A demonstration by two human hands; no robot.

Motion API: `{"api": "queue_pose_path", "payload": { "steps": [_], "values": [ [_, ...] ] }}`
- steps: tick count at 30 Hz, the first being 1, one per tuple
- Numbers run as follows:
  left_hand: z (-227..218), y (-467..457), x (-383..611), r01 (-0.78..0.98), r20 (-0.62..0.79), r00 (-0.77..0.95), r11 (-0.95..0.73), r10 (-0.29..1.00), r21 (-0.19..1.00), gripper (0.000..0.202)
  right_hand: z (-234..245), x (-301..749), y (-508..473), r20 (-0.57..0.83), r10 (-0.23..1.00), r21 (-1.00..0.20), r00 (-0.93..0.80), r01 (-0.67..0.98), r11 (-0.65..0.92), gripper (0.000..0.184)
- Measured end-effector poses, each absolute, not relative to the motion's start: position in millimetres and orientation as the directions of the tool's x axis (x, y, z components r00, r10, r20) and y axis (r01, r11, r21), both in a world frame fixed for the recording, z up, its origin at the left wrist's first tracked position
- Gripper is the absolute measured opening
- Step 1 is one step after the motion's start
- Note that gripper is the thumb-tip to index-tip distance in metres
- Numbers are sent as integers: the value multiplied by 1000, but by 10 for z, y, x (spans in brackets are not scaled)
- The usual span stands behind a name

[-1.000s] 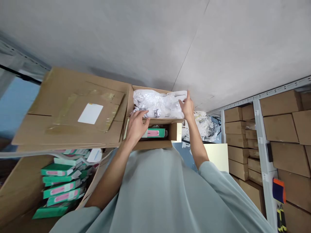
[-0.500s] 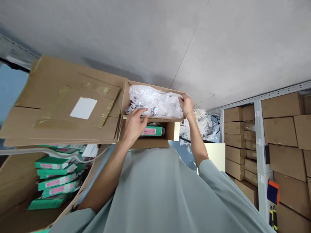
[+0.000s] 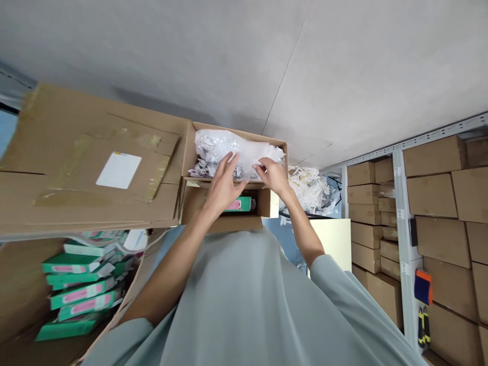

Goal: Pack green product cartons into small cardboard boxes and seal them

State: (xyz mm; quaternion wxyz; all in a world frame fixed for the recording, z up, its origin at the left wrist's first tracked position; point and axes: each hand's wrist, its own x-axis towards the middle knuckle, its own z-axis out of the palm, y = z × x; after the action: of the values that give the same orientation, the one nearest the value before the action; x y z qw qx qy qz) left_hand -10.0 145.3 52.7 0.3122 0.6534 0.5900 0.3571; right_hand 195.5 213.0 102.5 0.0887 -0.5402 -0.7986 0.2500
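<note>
A long open cardboard box (image 3: 240,133) stands against the wall, filled with shredded paper (image 3: 208,169) beneath a thin white plastic sheet (image 3: 247,150). My left hand (image 3: 224,187) is over the box's near edge, fingers apart, with the fingertips near the sheet. Curled thumb and fingers of my right hand (image 3: 273,177) pinch the near part of the sheet at the box's right half. In front of this box, a smaller open carton (image 3: 236,223) holds a green box with a pink print (image 3: 242,204), partly hidden behind my left hand.
Large cardboard flaps (image 3: 84,152) with a white label lie at left. Below them, an open carton (image 3: 23,284) holds several green boxes (image 3: 76,295). More shredded paper (image 3: 308,190) is heaped to the right, near shelves of brown cartons (image 3: 438,198).
My right hand has moved left and inward from the box's right end. My left hand has reached slightly farther over the box. The sheet looks smoother on the right, and the view has shifted slightly.
</note>
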Motion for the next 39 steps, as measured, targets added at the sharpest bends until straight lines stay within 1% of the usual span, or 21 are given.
{"api": "queue_pose_path", "payload": {
  "steps": [2, 4, 6, 10, 12, 14, 16, 18, 21, 24, 26, 27, 29, 31, 32, 33, 35, 37, 39],
  "values": [
    [519, 1534, -81, 572, 120, 91, -151, 989, 806, 83, 1051, 1850, 2045, -150, 882, -521, -446, 794, 313, 17],
    [508, 1598, -87, 590, 117, 132, -173, 984, 789, 71, 1082, 1762, 1957, -157, 858, -557, -490, 761, 333, 16],
    [501, 1624, -132, 603, 90, 147, -162, 985, 781, 63, 1121, 1705, 1859, -139, 841, -609, -523, 715, 344, 19],
    [524, 1556, -327, 622, 44, 94, -93, 995, 778, 53, 1212, 1727, 1647, -77, 839, -763, -539, 573, 298, 29],
    [558, 1476, -446, 621, 62, 53, -81, 997, 780, 44, 1241, 1801, 1553, -69, 846, -832, -529, 498, 244, 33],
    [597, 1377, -549, 610, 81, 22, -77, 996, 788, 39, 1235, 1895, 1480, -60, 863, -866, -502, 457, 205, 35],
    [624, 1265, -616, 589, 50, 7, -45, 999, 807, 40, 1177, 1980, 1426, -49, 888, -872, -458, 453, 185, 35],
    [622, 1148, -642, 560, -41, -2, 35, 999, 828, 44, 1059, 2031, 1377, -56, 910, -874, -411, 461, 154, 35],
    [537, 978, -636, 487, -152, -9, 138, 988, 863, 51, 803, 2035, 1283, -146, 935, -869, -324, 493, 35, 35],
    [357, 838, -656, 463, -199, 4, 175, 980, 869, 51, 536, 2006, 1180, -260, 928, -824, -266, 562, -69, 29],
    [200, 786, -692, 537, -263, 39, 202, 964, 819, 43, 395, 1995, 1140, -343, 892, -757, -294, 648, -77, 20],
    [117, 778, -708, 588, -301, 55, 212, 952, 780, 38, 339, 1989, 1133, -396, 866, -701, -306, 710, -70, 14],
    [-48, 802, -719, 677, -359, 74, 217, 930, 703, 30, 254, 1956, 1142, -514, 815, -530, -269, 846, -55, 8],
    [-195, 867, -696, 725, -371, 78, 203, 925, 658, 32, 198, 1881, 1164, -576, 798, -343, -176, 939, -40, 15],
    [-257, 906, -678, 738, -364, 80, 191, 928, 647, 36, 178, 1828, 1174, -579, 802, -275, -145, 961, -25, 22],
    [-310, 943, -658, 747, -356, 84, 178, 931, 640, 41, 163, 1771, 1180, -573, 808, -233, -136, 972, -1, 27],
    [-389, 995, -632, 764, -350, 95, 157, 932, 626, 48, 140, 1662, 1181, -560, 807, -219, -189, 973, 75, 34],
    [-437, 999, -629, 769, -351, 134, 126, 927, 626, 49, 120, 1584, 1171, -576, 769, -248, -277, 956, 159, 40],
    [-466, 958, -638, 757, -337, 211, 64, 918, 650, 46, 94, 1544, 1167, -609, 722, -261, -328, 943, 209, 54]
  ]
}}
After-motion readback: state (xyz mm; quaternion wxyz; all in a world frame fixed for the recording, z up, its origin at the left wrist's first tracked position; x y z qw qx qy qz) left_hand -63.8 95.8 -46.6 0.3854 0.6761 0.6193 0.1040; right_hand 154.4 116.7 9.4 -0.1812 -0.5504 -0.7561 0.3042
